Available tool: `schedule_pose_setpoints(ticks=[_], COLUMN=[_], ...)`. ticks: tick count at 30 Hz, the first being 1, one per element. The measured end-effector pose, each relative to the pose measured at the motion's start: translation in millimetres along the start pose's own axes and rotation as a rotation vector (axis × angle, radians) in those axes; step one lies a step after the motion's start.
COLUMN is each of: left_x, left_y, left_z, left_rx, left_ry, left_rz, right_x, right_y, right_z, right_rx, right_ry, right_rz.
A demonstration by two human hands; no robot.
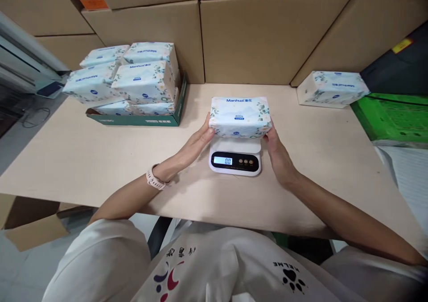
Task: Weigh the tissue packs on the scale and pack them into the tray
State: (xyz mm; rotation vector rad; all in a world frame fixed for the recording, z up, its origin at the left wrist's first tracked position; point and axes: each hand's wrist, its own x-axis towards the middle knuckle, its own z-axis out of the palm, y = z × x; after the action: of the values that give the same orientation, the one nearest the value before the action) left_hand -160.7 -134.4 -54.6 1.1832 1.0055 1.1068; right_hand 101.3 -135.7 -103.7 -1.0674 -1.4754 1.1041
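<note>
A floral-printed tissue pack (240, 115) is held from both sides over the white digital kitchen scale (236, 159). My left hand (199, 140) presses against its left end, with a pale watch strap on the wrist. Against the right end lies my right hand (278, 153), its fingertips partly hidden behind the pack. The scale's lit display (223, 161) reads 0.0, and three round buttons sit to its right. Most of the weighing plate is covered by the pack, so I cannot tell whether the two touch.
Several tissue packs (138, 80) are stacked in a green tray (140, 120) at the back left. Another tissue pack (332, 89) lies at the back right, beside a green package (397, 118). Large cardboard boxes (245, 41) wall off the table's (110, 159) far edge.
</note>
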Motion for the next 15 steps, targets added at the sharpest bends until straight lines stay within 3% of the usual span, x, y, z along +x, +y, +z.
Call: schedule_pose_setpoints(ticks=[3,6,8,12,15], left_x=[-1,-1,0,2,3], left_y=[-3,-10,-17,-33,-43], left_z=[1.6,-0.9,-6.1,-20.9,-29.0], left_rx=[0.082,0.114,0.102,0.008,-0.088], left_ry=[-0.096,-0.109,-0.074,0.061,0.159], left_rz=[0.022,0.028,0.015,-0.067,-0.132], right_x=[-5,-12,-16,-16,-9], right_y=[1,9,18,34,38], right_z=[0,-2,-4,-10,-15], right_rx=[0.008,0.028,0.031,0.082,0.148], right_ry=[-0.009,0.02,0.123,0.46,0.577], right_rz=[0.015,0.0,-0.008,0.027,0.104])
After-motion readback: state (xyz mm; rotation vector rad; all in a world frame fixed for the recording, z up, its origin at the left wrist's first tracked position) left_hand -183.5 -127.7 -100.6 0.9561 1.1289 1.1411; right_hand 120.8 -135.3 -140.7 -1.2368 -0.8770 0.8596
